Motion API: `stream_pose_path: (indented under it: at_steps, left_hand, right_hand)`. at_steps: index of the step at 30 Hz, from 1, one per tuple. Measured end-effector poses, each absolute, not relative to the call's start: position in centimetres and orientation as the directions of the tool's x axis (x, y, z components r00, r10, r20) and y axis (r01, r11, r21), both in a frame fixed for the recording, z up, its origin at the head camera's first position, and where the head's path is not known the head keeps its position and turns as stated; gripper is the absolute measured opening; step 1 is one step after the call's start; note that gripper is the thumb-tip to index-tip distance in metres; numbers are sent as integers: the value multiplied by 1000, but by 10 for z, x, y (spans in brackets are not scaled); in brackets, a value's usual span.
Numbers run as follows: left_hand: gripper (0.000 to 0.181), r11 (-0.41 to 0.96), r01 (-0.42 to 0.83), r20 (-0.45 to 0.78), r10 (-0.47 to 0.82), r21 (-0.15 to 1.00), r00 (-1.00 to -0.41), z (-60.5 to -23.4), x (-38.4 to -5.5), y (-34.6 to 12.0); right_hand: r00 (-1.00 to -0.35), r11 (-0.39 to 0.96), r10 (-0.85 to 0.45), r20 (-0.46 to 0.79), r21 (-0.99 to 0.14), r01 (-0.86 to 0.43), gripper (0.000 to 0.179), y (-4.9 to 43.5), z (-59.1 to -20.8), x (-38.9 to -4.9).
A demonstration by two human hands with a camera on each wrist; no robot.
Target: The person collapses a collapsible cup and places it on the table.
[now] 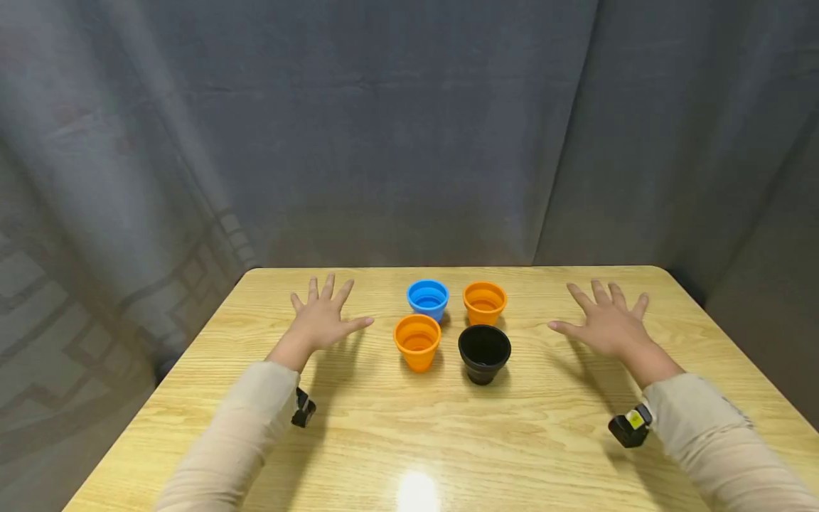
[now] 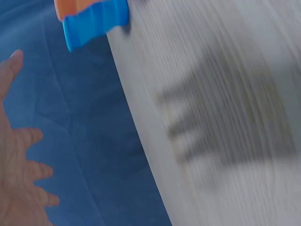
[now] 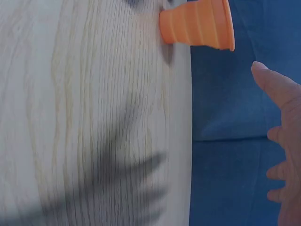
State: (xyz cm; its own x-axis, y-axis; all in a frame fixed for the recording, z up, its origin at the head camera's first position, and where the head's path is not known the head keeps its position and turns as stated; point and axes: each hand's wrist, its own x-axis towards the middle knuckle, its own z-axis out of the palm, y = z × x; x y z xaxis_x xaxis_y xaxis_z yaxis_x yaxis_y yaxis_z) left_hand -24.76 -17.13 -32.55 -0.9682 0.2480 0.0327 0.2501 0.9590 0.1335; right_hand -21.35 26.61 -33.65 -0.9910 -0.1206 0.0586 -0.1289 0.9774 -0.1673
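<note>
Four small tapered cups would exceed my count, so several stand upright in a loose square mid-table: a blue cup (image 1: 427,297) at back left, an orange cup (image 1: 484,301) at back right, another orange cup (image 1: 417,343) at front left and a black cup (image 1: 484,354) at front right. Left of them my left hand (image 1: 320,321) is held over the table, fingers spread, holding nothing. On the other side my right hand (image 1: 608,323) is likewise spread and bare. In the right wrist view its thumb points toward an orange cup (image 3: 197,24).
The cups stand on a light wood-grain table (image 1: 384,441). Behind its far edge hangs a grey curtain (image 1: 397,142). A small black camera (image 1: 303,409) sits at the left wrist, and a similar camera (image 1: 630,428) at the right.
</note>
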Motion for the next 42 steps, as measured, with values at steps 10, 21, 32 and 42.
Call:
stream_pose_path:
  at_steps: [10, 21, 32, 42]
  left_hand:
    - [89, 946, 297, 49, 293, 132, -955, -323, -245, -145]
    - [88, 919, 353, 53, 349, 174, -936, -323, -239, -124]
    - [83, 865, 456, 74, 451, 207, -889, -322, -224, -99]
    - [78, 800, 558, 121, 545, 223, -830, -326, -214, -79]
  right_hand:
    - [-985, 974, -152, 83, -157, -164, 90, 252, -336, -212]
    - [-975, 967, -194, 110, -148, -209, 90, 237, -338, -210]
    - [-963, 949, -242, 120, -177, -261, 87, 228, -343, -204]
    - [-942, 911, -296, 160, -249, -329, 82, 223, -347, -199]
